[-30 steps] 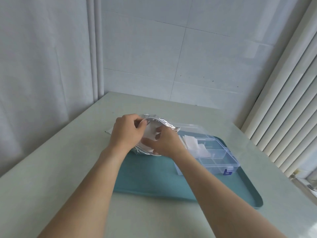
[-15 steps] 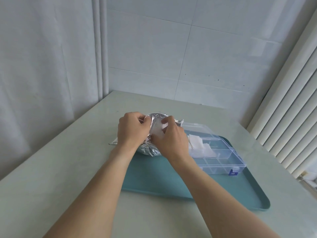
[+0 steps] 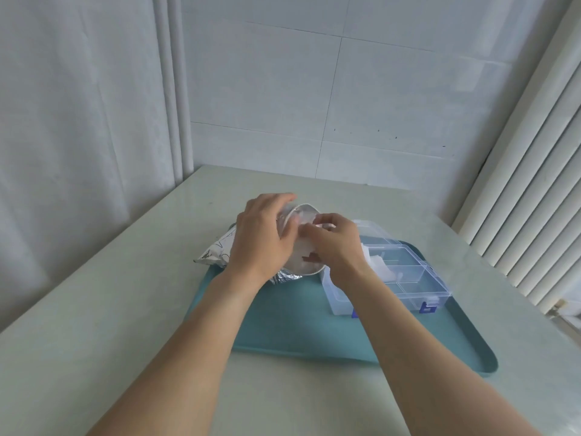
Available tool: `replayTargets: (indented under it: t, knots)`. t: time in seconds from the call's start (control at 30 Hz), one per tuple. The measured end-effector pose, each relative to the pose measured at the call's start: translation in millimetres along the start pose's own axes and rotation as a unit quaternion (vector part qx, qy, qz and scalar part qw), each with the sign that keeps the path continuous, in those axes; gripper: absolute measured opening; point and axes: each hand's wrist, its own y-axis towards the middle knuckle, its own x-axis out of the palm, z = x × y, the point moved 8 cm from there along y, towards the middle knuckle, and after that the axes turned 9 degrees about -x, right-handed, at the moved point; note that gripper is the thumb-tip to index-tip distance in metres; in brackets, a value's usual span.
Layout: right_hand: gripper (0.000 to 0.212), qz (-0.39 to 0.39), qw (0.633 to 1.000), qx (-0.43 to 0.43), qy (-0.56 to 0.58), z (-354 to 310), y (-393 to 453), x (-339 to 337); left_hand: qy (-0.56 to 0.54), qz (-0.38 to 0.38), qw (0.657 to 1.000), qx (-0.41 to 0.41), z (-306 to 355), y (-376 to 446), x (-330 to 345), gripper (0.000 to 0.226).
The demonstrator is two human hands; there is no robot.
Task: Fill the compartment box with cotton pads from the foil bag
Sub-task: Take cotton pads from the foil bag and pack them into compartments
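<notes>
The left hand (image 3: 262, 237) grips the mouth of the foil bag (image 3: 217, 251) to keep it wide, so the right hand (image 3: 336, 243) can pinch cotton pads (image 3: 303, 256) inside, just beside the compartment box (image 3: 405, 278) on the tray (image 3: 283, 316).

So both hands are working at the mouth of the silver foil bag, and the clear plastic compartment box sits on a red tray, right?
Not quite: the tray is teal, not red, as the head view shows. Both hands, left and right, do work at the silver foil bag, and the clear plastic compartment box sits on that tray.
</notes>
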Motion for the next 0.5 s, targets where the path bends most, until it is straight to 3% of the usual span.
replayTargets:
  t: [0.2,0.3,0.4,0.5]
  knots:
    - [0.039,-0.096,0.994,0.016,0.057,9,-4,12,0.019,-0.037,0.999,0.009,-4,-2,12,0.036]
    - [0.037,-0.094,0.994,0.003,0.047,13,-2,12,0.033,-0.041,0.999,0.007,-5,-2,12,0.041]
    - [0.033,-0.049,0.995,-0.055,-0.061,7,2,2,0.04,-0.028,0.999,-0.008,-8,-2,11,0.048]
    - [0.016,-0.004,0.97,-0.141,-0.198,-10,1,-5,0.035,-0.03,0.999,-0.018,-10,-1,12,0.048]
